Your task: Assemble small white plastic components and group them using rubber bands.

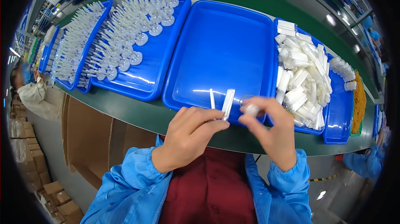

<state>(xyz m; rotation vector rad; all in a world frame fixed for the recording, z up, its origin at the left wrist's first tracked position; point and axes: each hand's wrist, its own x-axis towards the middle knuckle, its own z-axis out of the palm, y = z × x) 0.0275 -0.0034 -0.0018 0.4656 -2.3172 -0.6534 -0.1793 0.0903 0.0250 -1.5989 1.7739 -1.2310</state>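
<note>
Over the near edge of the middle blue tray (266,70), my left hand (187,136) is closed, pinching a flat white strip-like packet (228,101). A thin white stick (212,98) also stands up from its fingers, and its lower end is hidden. Just to the right, my right hand (275,130) holds a small white roundish piece (251,110) between thumb and fingers. A thin loop (246,98) shows beside that piece; motion blurs it, and I cannot tell its kind. The two hands are close together but apart.
Left blue trays hold rows of white-stemmed pieces with clear round bases (141,38). A right tray is heaped with white packets (298,74); beyond lie white bundles (342,68) and an orange-yellow heap (358,101). Cardboard (89,136) stands below the table. Other people work at both sides.
</note>
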